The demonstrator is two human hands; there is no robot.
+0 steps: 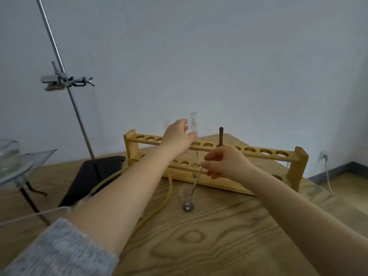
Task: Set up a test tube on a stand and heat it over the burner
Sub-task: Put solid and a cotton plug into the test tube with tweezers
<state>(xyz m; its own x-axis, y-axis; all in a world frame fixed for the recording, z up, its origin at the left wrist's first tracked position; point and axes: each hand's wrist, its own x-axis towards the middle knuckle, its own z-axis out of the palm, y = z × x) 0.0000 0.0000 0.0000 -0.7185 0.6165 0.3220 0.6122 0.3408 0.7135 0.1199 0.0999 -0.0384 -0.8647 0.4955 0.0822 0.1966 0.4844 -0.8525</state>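
A clear test tube (194, 124) stands upright in the wooden rack (298, 162). My left hand (177, 136) reaches over the rack's top bar, thumb and fingers closing around this tube. My right hand (225, 162) pinches a thin metal spatula (196, 183) whose tip dips into a small glass beaker (187, 200) holding dark powder. A second tube (166, 125) stands behind my left hand. The retort stand (65, 80) rises at the left, its clamp (59, 81) holding nothing.
The stand's black base (93, 176) lies left of the rack. Yellow rubber tubing (169, 188) curves under my left arm. A glass dish on a tripod (10, 158) sits at the far left edge. A dark brush handle (221, 136) sticks up from the rack.
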